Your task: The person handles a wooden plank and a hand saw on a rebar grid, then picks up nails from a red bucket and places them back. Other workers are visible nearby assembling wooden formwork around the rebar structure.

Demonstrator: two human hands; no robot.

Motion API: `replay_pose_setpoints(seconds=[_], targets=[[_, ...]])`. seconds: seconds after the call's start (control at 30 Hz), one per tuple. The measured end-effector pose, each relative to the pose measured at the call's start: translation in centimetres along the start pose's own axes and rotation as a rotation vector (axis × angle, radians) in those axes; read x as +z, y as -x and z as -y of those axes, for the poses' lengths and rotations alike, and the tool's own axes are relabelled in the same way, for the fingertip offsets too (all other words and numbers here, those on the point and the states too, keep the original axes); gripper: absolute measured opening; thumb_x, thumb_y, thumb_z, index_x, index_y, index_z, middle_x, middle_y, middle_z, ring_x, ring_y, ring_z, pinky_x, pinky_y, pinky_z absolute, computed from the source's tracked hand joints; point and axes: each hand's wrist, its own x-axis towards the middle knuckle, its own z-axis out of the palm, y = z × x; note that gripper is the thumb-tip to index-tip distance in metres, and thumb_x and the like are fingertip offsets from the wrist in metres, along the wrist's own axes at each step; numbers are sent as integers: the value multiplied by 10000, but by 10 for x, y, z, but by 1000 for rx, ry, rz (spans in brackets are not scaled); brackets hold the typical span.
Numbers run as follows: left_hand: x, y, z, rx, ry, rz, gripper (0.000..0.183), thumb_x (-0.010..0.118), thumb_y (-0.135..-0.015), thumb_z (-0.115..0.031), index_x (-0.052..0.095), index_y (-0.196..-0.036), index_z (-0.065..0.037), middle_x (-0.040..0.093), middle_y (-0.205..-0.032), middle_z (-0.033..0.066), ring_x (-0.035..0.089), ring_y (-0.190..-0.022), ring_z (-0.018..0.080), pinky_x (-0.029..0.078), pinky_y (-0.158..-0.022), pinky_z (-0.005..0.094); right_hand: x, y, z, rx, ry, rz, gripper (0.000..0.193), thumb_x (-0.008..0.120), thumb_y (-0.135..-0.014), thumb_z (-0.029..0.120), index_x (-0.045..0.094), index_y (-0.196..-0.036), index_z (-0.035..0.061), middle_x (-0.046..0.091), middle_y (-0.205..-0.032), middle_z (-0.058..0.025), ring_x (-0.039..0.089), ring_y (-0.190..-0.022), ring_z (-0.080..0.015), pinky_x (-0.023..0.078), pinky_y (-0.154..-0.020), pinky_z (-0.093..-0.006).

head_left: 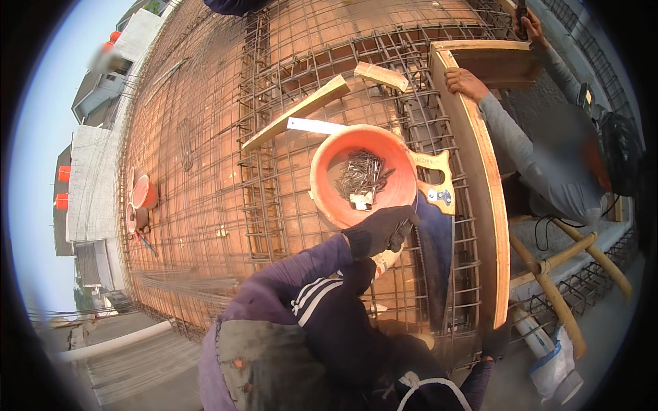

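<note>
My left hand (pixel 382 231), in a dark glove, is at the near rim of an orange bucket (pixel 327 205). Its fingers are curled together; what they hold, if anything, is hidden. Inside the bucket lies a pile of nails (pixel 363 172) with a small whitish piece beside them. My right hand (pixel 495 340), also dark-gloved, is at the near end of a long wooden board (pixel 488 205); its fingers do not show clearly. Between bucket and board lies a handsaw (pixel 439 240) with a yellowish wooden handle and dark blade. A pale metal strip (pixel 312 126) sticks out behind the bucket.
A rebar grid (pixel 205 151) covers reddish-brown panels. Two wood offcuts (pixel 301 109) (pixel 381 76) lie beyond the bucket. Across the board, a co-worker's hand (pixel 466 83) rests on the formwork; their other hand holds a dark tool. Bamboo poles (pixel 558 301) stand at right, small orange buckets (pixel 144 192) at left.
</note>
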Motion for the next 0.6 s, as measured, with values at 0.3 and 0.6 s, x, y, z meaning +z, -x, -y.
replay_pose_setpoints(seconds=[0.3,0.6], targets=[[-65,-3,-53,415,119,-239,241,580,-1119,-241,619,-1316,-107,582,-943,-3,623,-779,136,533,-659,313,-1,-2,2,31,66,24,648,815,-886,529,655,-1263,26,734,-1125,-250,727,-1041,-469,573,-847,-543],[-66,-15,-75,342,28,-305,216,571,-1096,-129,578,-1304,-73,631,-957,31,656,-765,151,612,-658,344,-15,0,18,4,-92,-40,580,847,-854,514,659,-1147,50,706,-999,-206,707,-918,-442,549,-798,-524]])
